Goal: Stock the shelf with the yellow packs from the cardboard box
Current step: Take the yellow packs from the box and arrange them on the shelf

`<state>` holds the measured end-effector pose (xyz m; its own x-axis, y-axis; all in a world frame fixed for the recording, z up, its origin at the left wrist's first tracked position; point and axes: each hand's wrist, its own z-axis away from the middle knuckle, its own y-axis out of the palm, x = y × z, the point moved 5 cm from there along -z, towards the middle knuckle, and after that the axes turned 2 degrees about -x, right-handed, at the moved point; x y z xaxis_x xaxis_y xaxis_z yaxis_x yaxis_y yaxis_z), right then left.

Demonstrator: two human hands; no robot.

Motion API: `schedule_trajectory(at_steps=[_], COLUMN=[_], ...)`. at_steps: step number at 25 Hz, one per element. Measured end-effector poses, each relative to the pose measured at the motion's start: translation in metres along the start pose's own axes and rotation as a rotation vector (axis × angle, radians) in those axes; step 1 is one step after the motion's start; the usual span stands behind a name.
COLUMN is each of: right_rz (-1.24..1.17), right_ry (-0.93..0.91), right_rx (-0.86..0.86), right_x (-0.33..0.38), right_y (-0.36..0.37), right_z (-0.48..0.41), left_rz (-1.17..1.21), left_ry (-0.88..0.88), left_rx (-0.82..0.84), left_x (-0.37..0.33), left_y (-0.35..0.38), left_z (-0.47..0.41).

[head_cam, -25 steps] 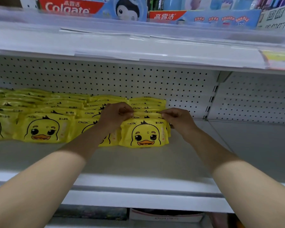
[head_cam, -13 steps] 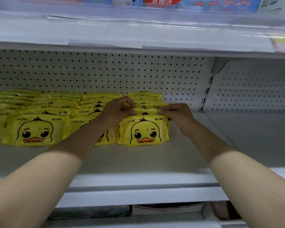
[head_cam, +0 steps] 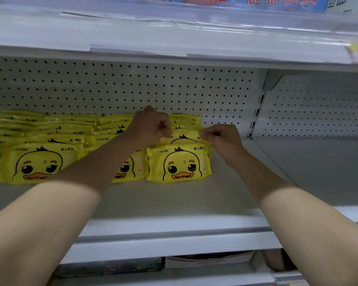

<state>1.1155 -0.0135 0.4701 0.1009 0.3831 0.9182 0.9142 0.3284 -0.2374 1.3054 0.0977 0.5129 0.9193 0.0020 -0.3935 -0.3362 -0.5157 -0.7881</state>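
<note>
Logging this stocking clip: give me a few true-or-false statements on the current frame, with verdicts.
1. The left hand and right hand both pinch the top edge of one yellow pack. True.
2. That pack stands foremost in its row. False: it sits behind the front pack.
3. Packs fill the shelf to its right end. False: bare surface shows right of them.
4. The back panel is perforated. True.

Yellow packs (head_cam: pixel 179 164) bear black-outlined duck faces with orange beaks. The white back panel (head_cam: pixel 132 89) has dark dotted holes.
</note>
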Motion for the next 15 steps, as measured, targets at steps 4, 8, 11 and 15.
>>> schedule_trajectory(at_steps=[4, 8, 11, 15], right_rz=[0.181, 0.294, 0.442, 0.621], right_ry=[-0.083, -0.157, -0.263, -0.322], right_rx=[0.028, 0.141, 0.302, 0.381], right_x=[0.002, 0.009, 0.014, 0.009], right_y=[0.001, -0.007, 0.001, 0.016], right_z=[0.001, 0.011, 0.026, 0.041], left_rz=[-0.157, -0.005, -0.097, -0.344], left_ry=[-0.004, -0.046, 0.042, 0.123], left_rx=[0.013, 0.030, 0.164, 0.286], left_x=[0.005, 0.010, -0.005, -0.010], left_y=[0.006, 0.001, 0.001, 0.012], left_z=[-0.003, 0.013, 0.026, 0.041])
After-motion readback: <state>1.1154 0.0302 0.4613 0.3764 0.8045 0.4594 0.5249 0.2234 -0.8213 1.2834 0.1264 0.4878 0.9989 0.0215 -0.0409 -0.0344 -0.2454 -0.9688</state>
